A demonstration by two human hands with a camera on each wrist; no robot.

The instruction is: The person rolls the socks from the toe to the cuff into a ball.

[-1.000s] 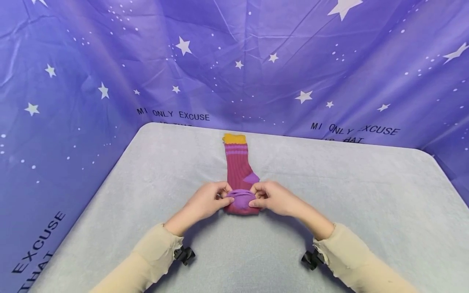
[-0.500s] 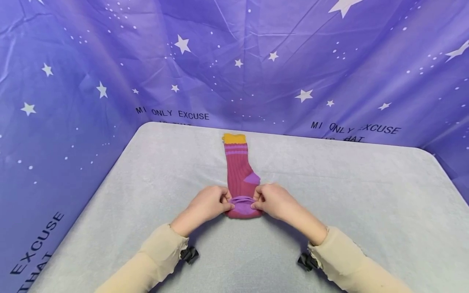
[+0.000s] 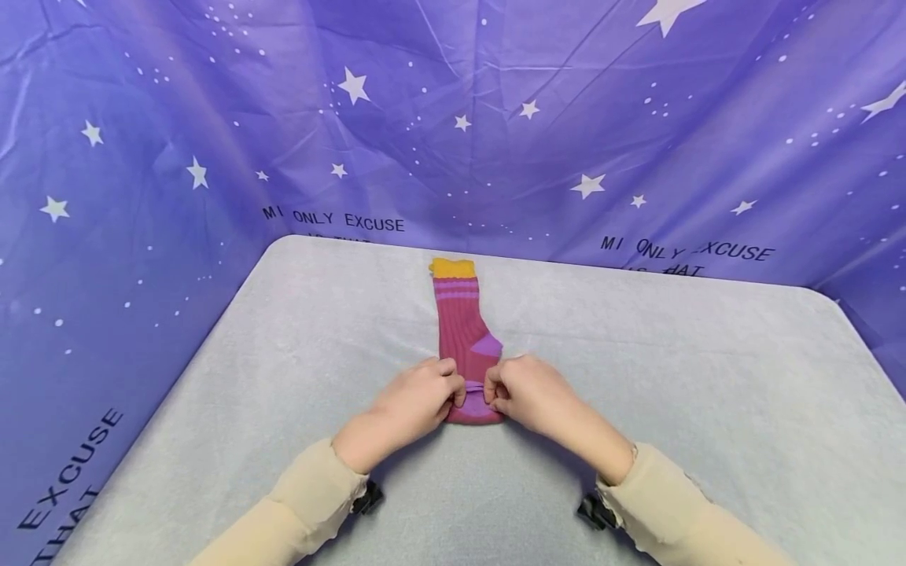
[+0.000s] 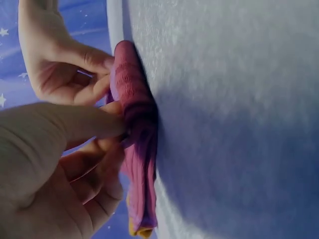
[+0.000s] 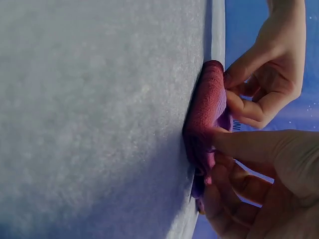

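A maroon sock (image 3: 462,330) with purple heel, purple stripes and a yellow cuff lies lengthwise on the table, cuff at the far end. Its near end is folded over, with a purple toe part (image 3: 476,404) on top. My left hand (image 3: 414,399) pinches the left side of this fold between thumb and fingers. On the fold's right side, my right hand (image 3: 531,393) pinches the fabric too. The left wrist view shows the rolled maroon edge (image 4: 130,79) between both hands' fingertips. From the right wrist, the thick fold (image 5: 207,99) sits against the table top.
The table (image 3: 318,314) has a light grey cloth surface with rounded far corners. A purple curtain (image 3: 453,118) with white stars and printed words hangs behind it and along the sides. Black wrist mounts (image 3: 598,511) sit under the beige sleeves (image 3: 658,495).
The folded end has come slightly nearer and lies flatter. My left hand has shifted right and inward over the fold, its fingers now covering the fold's left part. The right hand has moved a little.
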